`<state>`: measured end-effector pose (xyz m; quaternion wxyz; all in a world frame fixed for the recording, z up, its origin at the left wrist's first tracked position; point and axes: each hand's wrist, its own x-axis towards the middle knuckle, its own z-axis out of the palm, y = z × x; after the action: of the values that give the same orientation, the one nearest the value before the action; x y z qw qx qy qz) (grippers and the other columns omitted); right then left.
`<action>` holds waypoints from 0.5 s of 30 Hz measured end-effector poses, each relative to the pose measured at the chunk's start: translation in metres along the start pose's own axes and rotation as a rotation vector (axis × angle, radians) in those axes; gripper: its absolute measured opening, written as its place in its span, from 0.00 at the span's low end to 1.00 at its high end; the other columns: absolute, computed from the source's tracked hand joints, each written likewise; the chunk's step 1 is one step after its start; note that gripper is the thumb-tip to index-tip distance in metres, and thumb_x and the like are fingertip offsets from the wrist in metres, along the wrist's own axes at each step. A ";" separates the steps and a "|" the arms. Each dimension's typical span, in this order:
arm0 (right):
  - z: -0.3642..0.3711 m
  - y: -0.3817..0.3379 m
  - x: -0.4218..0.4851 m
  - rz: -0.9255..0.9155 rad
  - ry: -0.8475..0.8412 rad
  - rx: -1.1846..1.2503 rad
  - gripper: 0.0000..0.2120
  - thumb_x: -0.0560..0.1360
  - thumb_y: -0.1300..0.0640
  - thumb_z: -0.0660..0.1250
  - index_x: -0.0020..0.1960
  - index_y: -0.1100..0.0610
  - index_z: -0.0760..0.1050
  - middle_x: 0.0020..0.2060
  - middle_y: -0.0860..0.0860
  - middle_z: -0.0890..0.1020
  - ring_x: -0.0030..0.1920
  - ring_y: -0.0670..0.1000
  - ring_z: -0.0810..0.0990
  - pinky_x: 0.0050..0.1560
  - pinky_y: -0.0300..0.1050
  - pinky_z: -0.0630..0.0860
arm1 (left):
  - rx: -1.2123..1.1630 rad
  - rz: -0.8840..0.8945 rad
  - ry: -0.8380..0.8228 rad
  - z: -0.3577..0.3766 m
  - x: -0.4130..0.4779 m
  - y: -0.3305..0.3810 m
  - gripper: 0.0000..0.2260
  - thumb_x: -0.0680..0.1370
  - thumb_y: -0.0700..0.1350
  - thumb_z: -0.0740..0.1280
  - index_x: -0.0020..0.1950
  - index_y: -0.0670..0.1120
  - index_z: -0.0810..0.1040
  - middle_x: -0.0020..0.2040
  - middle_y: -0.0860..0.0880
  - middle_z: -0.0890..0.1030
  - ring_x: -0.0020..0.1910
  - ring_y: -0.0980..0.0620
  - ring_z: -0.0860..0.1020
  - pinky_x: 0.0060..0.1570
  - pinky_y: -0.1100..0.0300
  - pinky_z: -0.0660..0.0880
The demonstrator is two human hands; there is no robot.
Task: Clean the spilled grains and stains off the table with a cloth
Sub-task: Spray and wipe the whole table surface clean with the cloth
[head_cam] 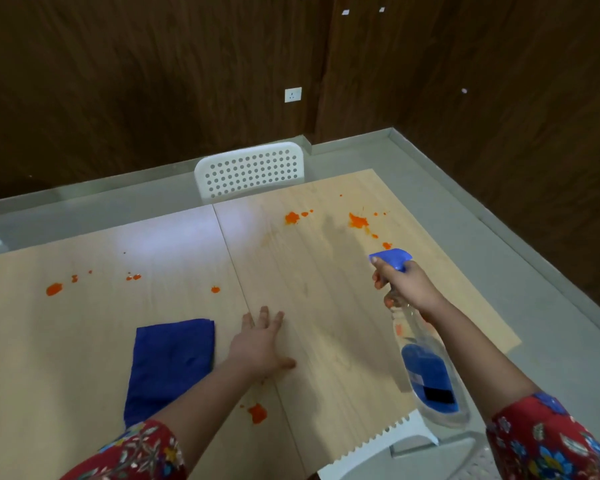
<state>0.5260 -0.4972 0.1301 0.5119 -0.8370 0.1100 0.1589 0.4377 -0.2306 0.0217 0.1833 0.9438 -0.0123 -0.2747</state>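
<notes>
A light wooden table carries orange stains: two at the far right, one at the far middle, several at the left and one near the front. A folded dark blue cloth lies flat on the table, just left of my left hand. That hand rests palm down on the wood, fingers spread, holding nothing. My right hand grips the neck of a clear spray bottle with a blue trigger head, held above the table's right side, nozzle toward the far stains.
A white perforated chair stands at the table's far edge. Another white chair sits at the near right corner. Grey floor and dark wood-panelled walls surround the table, with a white socket on the wall.
</notes>
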 end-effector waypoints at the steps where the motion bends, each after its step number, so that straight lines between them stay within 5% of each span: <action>1: 0.004 0.001 -0.008 0.005 -0.035 -0.004 0.22 0.77 0.41 0.65 0.40 0.61 0.76 0.33 0.54 0.78 0.25 0.53 0.75 0.32 0.45 0.72 | 0.031 -0.011 -0.011 0.003 -0.003 0.002 0.49 0.71 0.63 0.70 0.79 0.55 0.39 0.79 0.49 0.37 0.78 0.41 0.39 0.74 0.45 0.58; 5: 0.015 0.010 -0.035 0.010 -0.068 0.009 0.20 0.77 0.43 0.66 0.37 0.59 0.75 0.30 0.54 0.75 0.27 0.54 0.72 0.31 0.45 0.72 | 0.148 -0.014 -0.016 0.008 -0.007 0.002 0.55 0.68 0.63 0.73 0.79 0.52 0.37 0.78 0.47 0.33 0.77 0.40 0.38 0.74 0.46 0.57; 12: 0.018 0.053 -0.075 -0.052 -0.226 -0.022 0.10 0.77 0.43 0.66 0.53 0.47 0.81 0.35 0.51 0.78 0.31 0.56 0.75 0.32 0.47 0.74 | 0.124 0.020 -0.009 0.006 -0.013 -0.005 0.54 0.68 0.62 0.74 0.79 0.53 0.39 0.78 0.50 0.34 0.77 0.42 0.37 0.73 0.48 0.59; 15: 0.012 0.068 -0.087 -0.017 -0.123 -0.084 0.15 0.76 0.43 0.66 0.53 0.53 0.81 0.33 0.52 0.78 0.27 0.53 0.76 0.32 0.46 0.73 | 0.108 0.015 0.000 0.007 -0.014 -0.005 0.54 0.67 0.62 0.74 0.79 0.53 0.39 0.79 0.51 0.35 0.77 0.43 0.37 0.73 0.48 0.59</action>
<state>0.4201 -0.5155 0.1019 0.4834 -0.8473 0.0645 0.2102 0.4216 -0.2264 0.0215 0.1340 0.9522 -0.0344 -0.2723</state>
